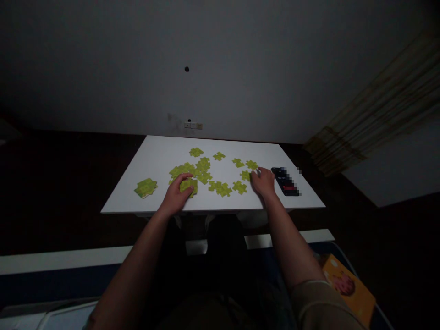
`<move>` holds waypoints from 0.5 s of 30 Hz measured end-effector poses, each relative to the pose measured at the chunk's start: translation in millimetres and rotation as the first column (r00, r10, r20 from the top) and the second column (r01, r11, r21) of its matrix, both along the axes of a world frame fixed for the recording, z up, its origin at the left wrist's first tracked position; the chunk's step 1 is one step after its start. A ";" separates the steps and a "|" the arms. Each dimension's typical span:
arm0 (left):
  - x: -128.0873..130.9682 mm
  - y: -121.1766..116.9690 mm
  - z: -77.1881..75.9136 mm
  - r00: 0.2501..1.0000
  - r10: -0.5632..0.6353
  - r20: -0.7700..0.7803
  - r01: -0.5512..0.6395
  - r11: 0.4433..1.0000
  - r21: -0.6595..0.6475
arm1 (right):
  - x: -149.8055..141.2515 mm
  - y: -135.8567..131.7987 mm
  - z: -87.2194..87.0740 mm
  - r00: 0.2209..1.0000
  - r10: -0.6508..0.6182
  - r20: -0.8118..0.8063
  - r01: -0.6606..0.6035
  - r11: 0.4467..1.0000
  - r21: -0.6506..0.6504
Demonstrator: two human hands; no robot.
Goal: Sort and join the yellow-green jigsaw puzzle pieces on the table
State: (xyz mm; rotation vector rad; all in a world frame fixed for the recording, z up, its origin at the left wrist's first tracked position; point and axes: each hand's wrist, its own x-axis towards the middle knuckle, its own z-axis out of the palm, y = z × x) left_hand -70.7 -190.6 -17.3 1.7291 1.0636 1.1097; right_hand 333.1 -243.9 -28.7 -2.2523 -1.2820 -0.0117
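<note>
1. Left hand [175, 195]: fingers curled over a small stack of yellow-green jigsaw pieces [189, 187]; clamped on top of the stack, near the table's front edge; how firm the grip is, cannot tell.
2. Right hand [263, 181]: open, fingers spread; fingertips at the table surface, just beside a loose jigsaw piece [245, 175]; nothing visibly held.
3. Hands well apart, not touching; a row of loose pieces lies between them, a few interlocked or overlapping, all flat on the table.
4. Main pile of pieces [187, 170]: overlapping clump just beyond the left hand, mid-table; single pieces and small joined groups spread toward the far edge and right side.
5. Thicker stack of pieces [146, 188]: sits apart, left of the left hand, near the table's left corner; slightly skewed.
6. White table [161, 156]: rectangular, flat, against a grey wall [220, 68]; black smartphone [286, 182] lies flat near its right edge, just beside the right hand; its screen is partly pixelated.
7. Surroundings: wall plate with switches [192, 125] low on the wall, above the table; thin hanging curtain [374, 114] at far right; orange picture book [347, 288] below the right elbow, near the beige sleeve [319, 307]; room dim.
</note>
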 end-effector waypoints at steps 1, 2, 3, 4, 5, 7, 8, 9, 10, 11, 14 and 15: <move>0.1 -0.2 -0.5 1.000 -0.003 0.019 0.004 1.000 -0.007 | 4.2 9.7 2.7 0.999 -0.045 0.018 0.046 0.997 -0.059; 0.4 -0.6 -1.1 0.999 -0.007 0.042 0.008 1.000 -0.021 | 7.3 18.7 5.1 0.996 -0.080 0.033 0.083 0.991 -0.108; 0.8 -1.1 -1.8 0.997 -0.011 0.070 0.013 0.999 -0.040 | 9.4 26.5 6.8 0.993 -0.105 0.046 0.111 0.984 -0.142; 1.2 -1.7 -2.5 0.995 -0.012 0.101 0.018 0.998 -0.059 | 10.8 32.8 7.8 0.992 -0.118 0.054 0.125 0.979 -0.161; 1.8 -2.3 -3.1 0.991 -0.014 0.131 0.024 0.997 -0.077 | 11.8 37.5 8.0 0.991 -0.121 0.057 0.129 0.978 -0.166; 3.2 -3.2 -4.2 0.983 -0.026 0.184 0.046 0.993 -0.105 | 13.6 42.0 6.5 0.992 -0.123 0.042 0.128 0.981 -0.145; 3.8 -3.4 -4.6 0.977 -0.039 0.208 0.064 0.991 -0.117 | 14.9 42.1 5.2 0.992 -0.124 0.022 0.125 0.985 -0.120; 4.3 -3.4 -4.8 0.972 -0.055 0.227 0.086 0.988 -0.127 | 16.7 41.2 3.9 0.992 -0.124 -0.011 0.123 0.989 -0.081; 4.7 -3.2 -4.8 0.968 -0.073 0.240 0.107 0.985 -0.134 | 18.7 39.5 2.8 0.990 -0.124 -0.068 0.123 0.992 -0.017; 5.0 -3.0 -4.8 0.965 -0.090 0.246 0.127 0.982 -0.138 | 20.8 37.3 2.2 0.983 -0.121 -0.141 0.131 0.990 0.062; 5.2 -2.8 -4.0 0.968 -0.117 0.224 0.147 0.982 -0.121 | 22.4 28.9 4.0 0.932 -0.093 -0.350 0.202 0.936 0.287; 5.3 -3.1 -3.5 0.970 -0.117 0.213 0.143 0.983 -0.112 | 19.3 25.6 5.7 0.915 -0.087 -0.393 0.231 0.913 0.336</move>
